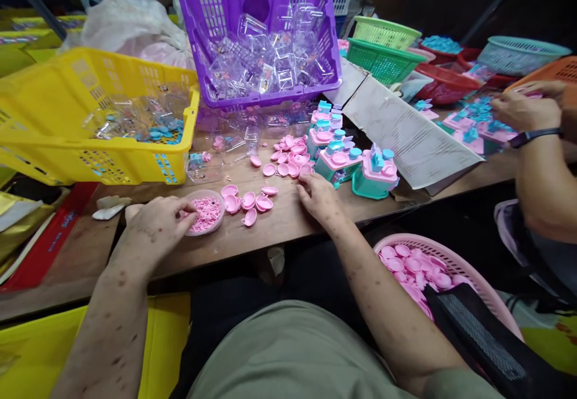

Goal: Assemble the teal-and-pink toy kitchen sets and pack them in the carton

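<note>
My left hand (157, 226) is at the left rim of a small round bowl (222, 215), thumb and fingers pinched together over it. The bowl is full of tiny pink plastic pieces (206, 213); whether one is between the fingertips I cannot make out. My right hand (322, 201) rests low over the table at the near edge of a pile of pink toy cups (288, 157). Its fingers are slightly apart, the fingertips touching or close to the cups. Several loose pink toy cups (249, 201) lie between the bowl and my right hand.
Teal-and-pink toy sets (375, 172) stand right of the pile, beside a cardboard flap (406, 128). Behind are a yellow crate (90, 161) and a purple crate (270, 95) of clear packs. A pink basket (491, 303) sits low right. A co-worker's hands (527, 110) work far right.
</note>
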A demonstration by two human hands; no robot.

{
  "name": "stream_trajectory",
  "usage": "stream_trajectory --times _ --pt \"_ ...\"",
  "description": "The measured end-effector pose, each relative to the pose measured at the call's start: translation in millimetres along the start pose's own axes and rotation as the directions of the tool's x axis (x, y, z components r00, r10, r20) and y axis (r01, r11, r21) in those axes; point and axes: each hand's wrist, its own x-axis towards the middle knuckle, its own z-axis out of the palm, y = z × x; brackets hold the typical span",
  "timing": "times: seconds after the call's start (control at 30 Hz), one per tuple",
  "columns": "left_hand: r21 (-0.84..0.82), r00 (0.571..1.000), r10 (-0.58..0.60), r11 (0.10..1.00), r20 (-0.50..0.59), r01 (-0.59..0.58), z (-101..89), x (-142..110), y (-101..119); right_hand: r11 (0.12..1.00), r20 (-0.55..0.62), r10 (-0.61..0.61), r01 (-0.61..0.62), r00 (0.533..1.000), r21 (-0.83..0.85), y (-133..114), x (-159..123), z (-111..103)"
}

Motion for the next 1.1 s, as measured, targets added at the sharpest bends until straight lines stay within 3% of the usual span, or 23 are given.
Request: stream_trajectory --times 0.1,0.27,0.33,0.5,0.7,0.97,1.1 --pt "0.059 0.999 -0.041 0.997 0.006 0.041 -7.2 1 6 1.0 -0.003 -0.011 0.011 1.0 0.021 2 -3 0" --pt "-0.043 0.995 -0.075 0.996 0.062 0.078 -16.7 0 14 0.999 -0.025 -0.001 0.002 1.0 0.047 7 0 2" --pt "-0.088 0.996 -0.088 0.992 0.016 0.089 -18.7 -2 16 0.999 -0.042 0.003 -0.002 0.999 0.04 9 3 3" --pt "-0.155 0.992 0.007 0.988 -0.124 -0.026 -26.1 -8 24 1.0 -0.074 -0.018 0.018 0.997 0.003 10 7 4" --pt "-0.372 0.976 -0.173 0.921 -0.131 0.113 -28.2 -19 32 0.998 -0.088 -0.058 0.056 0.994 -0.024 9 -2 5" --pt "-0.581 0.937 -0.213 0.814 -0.278 0.012 -30.9 -32 58 0.99 -0.045 -0.132 0.13 0.99 -0.046 10 -1 12" --pt "-0.634 0.948 -0.194 0.774 -0.251 -0.009 -29.5 -36 70 0.984 -0.05 -0.175 0.173 0.983 -0.044 11 -2 16"
